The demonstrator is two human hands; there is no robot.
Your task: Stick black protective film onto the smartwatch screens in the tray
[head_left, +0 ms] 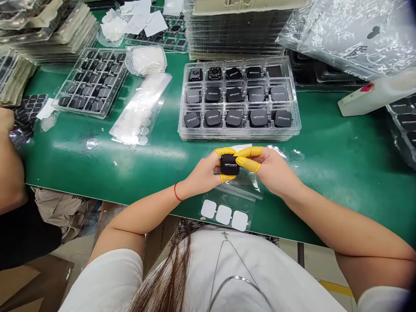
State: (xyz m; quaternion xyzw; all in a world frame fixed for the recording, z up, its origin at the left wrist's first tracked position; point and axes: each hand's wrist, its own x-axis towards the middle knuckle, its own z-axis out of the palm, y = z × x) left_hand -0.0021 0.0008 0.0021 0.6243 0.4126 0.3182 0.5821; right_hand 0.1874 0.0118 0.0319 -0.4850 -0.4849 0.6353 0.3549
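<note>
A black square smartwatch case [229, 165] with "HiFuture" printed on its front is held upright between both hands. My left hand [208, 170], in yellow finger cots, grips its top and bottom edges. Thumb and forefinger of my right hand [264, 164], also in yellow cots, pinch its right edge. Below the hands lies a clear bag with several white square stickers [224, 214]. Just beyond stands a clear plastic tray [238, 134] of similar watch cases. Two in its back row show dial faces; the back right pocket holds a flat dark square.
At the left are another filled tray [87, 102], a plastic sleeve with round stickers [139, 110] and a white bundle in film [146, 60]. Tray stacks [240, 32] rise at the back. A white tool-like object [373, 94] lies right. A co-worker's arm [11, 164] reaches in from the left.
</note>
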